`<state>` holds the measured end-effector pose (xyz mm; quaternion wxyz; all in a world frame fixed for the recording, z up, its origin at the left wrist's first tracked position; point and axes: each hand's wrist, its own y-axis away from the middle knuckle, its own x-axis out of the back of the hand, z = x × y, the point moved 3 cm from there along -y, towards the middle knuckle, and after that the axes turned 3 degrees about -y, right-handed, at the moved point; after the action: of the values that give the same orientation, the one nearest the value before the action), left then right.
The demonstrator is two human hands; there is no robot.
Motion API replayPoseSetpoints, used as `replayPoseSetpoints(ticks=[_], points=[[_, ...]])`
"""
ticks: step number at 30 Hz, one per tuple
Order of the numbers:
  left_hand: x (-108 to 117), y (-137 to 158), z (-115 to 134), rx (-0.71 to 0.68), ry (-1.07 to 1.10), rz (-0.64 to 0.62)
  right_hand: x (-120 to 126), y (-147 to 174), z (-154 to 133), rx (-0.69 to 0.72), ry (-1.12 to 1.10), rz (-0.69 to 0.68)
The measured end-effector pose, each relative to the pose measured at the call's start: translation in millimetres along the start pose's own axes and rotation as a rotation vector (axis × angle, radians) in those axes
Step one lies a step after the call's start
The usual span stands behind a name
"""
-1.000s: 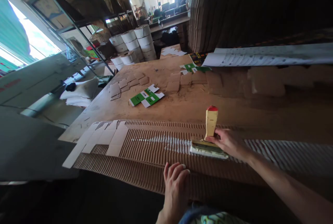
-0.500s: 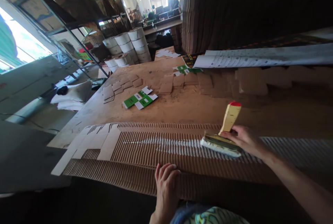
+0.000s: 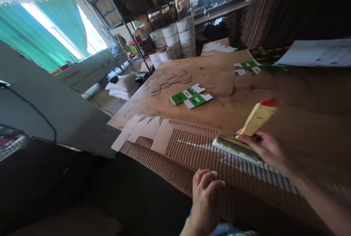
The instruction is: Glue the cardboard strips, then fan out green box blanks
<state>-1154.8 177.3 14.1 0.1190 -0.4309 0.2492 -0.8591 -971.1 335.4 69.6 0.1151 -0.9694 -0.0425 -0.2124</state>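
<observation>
My right hand point(image 3: 267, 148) is closed around the base of a wide brush's yellow handle point(image 3: 259, 119), which has a red end. The brush's white bristle edge point(image 3: 236, 150) rests on a corrugated cardboard sheet point(image 3: 189, 137) with its ridges showing. A white wet-looking streak point(image 3: 248, 166) runs along the ridges on both sides of the brush. My left hand point(image 3: 207, 192) lies at the sheet's near edge, fingers together and bent over it, thumb hidden. More ridged cardboard shows below that edge, and smooth pale flaps point(image 3: 162, 137) overlap at the left end.
A flattened green-and-white carton point(image 3: 192, 96) and loose brown cardboard pieces point(image 3: 167, 81) lie on the wooden table point(image 3: 123, 119). A tall dark stack point(image 3: 263, 12) rises at the right, beside printed sheets point(image 3: 315, 53). White rolls point(image 3: 185, 34) and a shelf rack stand behind.
The view has turned left, shifting the surroundings rightward. The brush has moved left along the sheet, toward the thin end of the white streak. My left hand stays at the near edge.
</observation>
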Motion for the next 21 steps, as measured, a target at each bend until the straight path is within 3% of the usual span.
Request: replayPoseSetpoints(ticks=[5, 8, 11, 14, 17, 21], points=[[53, -2, -86, 0.073, -0.232, 0.037, -119, -25, -61, 0.113, 0.038, -0.177], [70, -7, -126, 0.092, -0.331, 0.026, -157, -34, -72, 0.12, 0.089, -0.172], [75, -13, -145, 0.079, -0.343, 0.011, -155, -40, -53, 0.065, 0.162, -0.09], [77, -15, -152, 0.054, -0.312, 0.035, -126, -41, -29, -0.002, 0.215, 0.001], [78, -11, -156, 0.007, -0.271, 0.044, -109, -38, -26, -0.025, 0.233, 0.034], [74, -4, -165, -0.009, -0.238, 0.027, -140, -34, -53, 0.014, 0.212, -0.045]])
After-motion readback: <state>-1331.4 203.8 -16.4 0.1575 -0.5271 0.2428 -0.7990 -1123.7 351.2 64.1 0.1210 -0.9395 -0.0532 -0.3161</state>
